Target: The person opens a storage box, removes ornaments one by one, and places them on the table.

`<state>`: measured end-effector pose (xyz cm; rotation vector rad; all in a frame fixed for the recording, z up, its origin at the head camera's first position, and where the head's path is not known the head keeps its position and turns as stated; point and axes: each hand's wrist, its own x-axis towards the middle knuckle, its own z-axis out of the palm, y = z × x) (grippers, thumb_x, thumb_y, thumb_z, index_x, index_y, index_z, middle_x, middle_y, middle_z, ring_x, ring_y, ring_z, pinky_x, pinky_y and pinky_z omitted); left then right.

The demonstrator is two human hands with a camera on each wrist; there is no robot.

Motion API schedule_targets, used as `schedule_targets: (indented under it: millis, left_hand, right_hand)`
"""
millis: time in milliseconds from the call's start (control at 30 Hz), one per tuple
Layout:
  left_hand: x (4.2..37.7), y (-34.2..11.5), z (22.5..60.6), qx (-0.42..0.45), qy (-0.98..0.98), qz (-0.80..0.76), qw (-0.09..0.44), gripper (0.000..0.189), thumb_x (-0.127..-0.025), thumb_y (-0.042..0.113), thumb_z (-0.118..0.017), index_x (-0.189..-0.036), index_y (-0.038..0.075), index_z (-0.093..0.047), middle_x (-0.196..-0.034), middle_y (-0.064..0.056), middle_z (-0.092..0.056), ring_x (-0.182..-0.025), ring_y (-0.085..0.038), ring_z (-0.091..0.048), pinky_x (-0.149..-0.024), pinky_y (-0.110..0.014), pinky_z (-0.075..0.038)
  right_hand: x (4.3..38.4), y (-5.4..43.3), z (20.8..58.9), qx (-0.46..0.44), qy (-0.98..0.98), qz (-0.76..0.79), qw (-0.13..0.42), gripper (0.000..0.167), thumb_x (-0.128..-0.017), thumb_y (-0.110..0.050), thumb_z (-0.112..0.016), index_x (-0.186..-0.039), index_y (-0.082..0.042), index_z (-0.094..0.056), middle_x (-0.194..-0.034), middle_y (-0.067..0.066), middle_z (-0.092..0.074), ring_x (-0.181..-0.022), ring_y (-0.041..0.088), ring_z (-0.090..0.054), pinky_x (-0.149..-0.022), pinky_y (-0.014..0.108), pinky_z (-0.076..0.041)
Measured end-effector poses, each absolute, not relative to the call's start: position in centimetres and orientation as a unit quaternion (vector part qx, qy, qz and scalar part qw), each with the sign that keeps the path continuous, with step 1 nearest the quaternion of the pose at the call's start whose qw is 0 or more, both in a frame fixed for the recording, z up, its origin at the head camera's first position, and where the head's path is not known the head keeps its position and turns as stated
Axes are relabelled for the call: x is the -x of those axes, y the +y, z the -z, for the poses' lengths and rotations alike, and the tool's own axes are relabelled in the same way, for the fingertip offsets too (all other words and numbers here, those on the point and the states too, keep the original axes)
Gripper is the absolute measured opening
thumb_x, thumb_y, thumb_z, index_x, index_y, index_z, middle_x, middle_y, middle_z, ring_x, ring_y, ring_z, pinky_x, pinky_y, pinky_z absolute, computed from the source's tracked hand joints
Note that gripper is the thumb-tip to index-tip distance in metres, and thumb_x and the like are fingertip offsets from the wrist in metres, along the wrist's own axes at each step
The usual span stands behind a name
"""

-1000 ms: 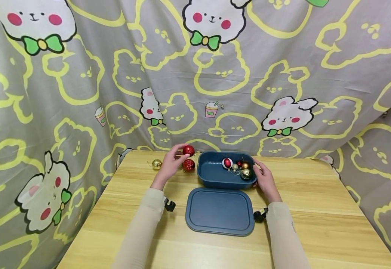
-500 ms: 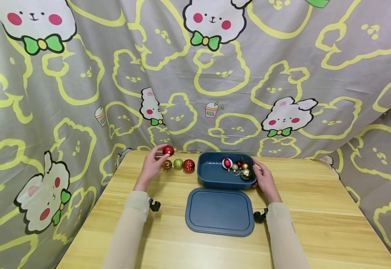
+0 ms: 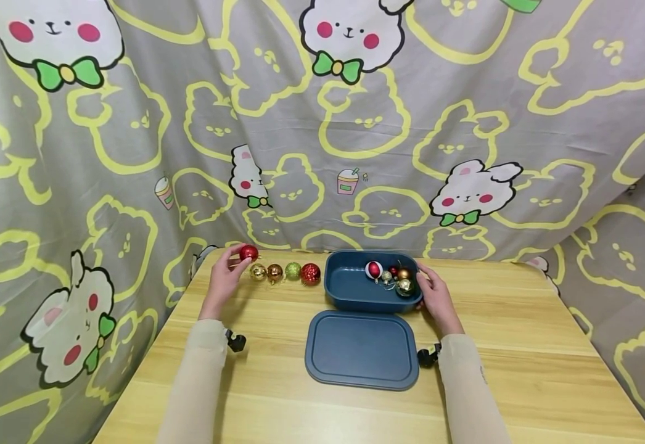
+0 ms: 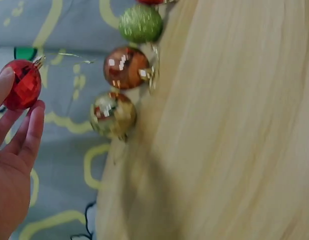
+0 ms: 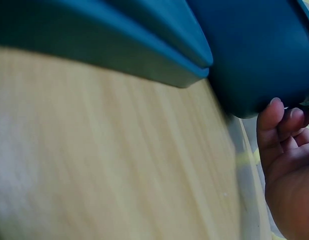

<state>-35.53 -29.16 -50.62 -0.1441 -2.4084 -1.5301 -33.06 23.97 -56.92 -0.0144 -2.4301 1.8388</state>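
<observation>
My left hand point(image 3: 225, 275) pinches a shiny red Christmas ball point(image 3: 248, 253) between thumb and fingers, above the back left of the table. In the left wrist view the red ball point(image 4: 23, 84) shows its gold cap and loop. Just below it begins a row of balls: gold point(image 3: 258, 272), brown point(image 3: 275, 272), green glitter point(image 3: 293, 271) and red glitter point(image 3: 310, 274). At the right end of the open blue box point(image 3: 350, 301), my right hand point(image 3: 438, 298) grips the wall. Inside the box, on the right, lie several small balls, among them a red and white one point(image 3: 374, 270).
A blue lid point(image 3: 361, 349) lies flat on the wooden table point(image 3: 522, 370) in front of the box. Behind the table's back edge hangs a grey patterned curtain point(image 3: 300, 135). Each wrist wears a small black camera point(image 3: 236, 341).
My left hand has moved left with the red ball, from near the box to the far end of the row, baring the green, brown and gold balls. The right hand stays on the box.
</observation>
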Motion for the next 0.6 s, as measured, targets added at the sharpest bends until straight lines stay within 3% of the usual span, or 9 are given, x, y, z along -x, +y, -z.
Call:
schedule_targets:
  millis: [133,367,600]
  left_hand:
    - [35.3,-30.2,51.1,0.015,-0.837,0.525,0.151,0.049,-0.103,0.027,-0.066,-0.148,0.012,-0.053,-0.147,-0.017,-0.056,-0.123,-0.035,-0.06,-0.085,-0.012,-0.047]
    - [35.2,-31.5,52.0,-0.031,-0.833,0.529,0.159,0.048,-0.105,0.025,-0.063,-0.149,0.01,-0.052,-0.146,-0.018,-0.055,-0.122,-0.036,-0.059,-0.08,-0.008,-0.045]
    - [35.3,-31.8,52.6,-0.078,-0.825,0.533,0.173,0.047,-0.104,0.024,-0.064,-0.147,0.007,-0.051,-0.142,-0.019,-0.056,-0.117,-0.034,-0.063,-0.073,-0.007,-0.045]
  right_hand:
    - [32.9,23.9,56.6,0.011,-0.796,-0.604,0.042,0.055,-0.111,-0.039,-0.044,-0.16,-0.015,-0.04,-0.118,0.033,-0.067,-0.053,0.016,-0.057,-0.055,0.032,-0.056]
    - [32.5,23.7,55.2,0.003,-0.78,-0.625,0.022,0.051,-0.112,-0.021,-0.045,-0.16,-0.004,-0.038,-0.11,0.04,-0.065,-0.051,0.027,-0.058,-0.053,0.04,-0.057]
    - [32.8,23.7,56.2,0.014,-0.783,-0.621,0.033,0.052,-0.112,-0.033,-0.045,-0.16,-0.014,-0.04,-0.106,0.029,-0.07,-0.048,0.014,-0.054,-0.052,0.031,-0.055]
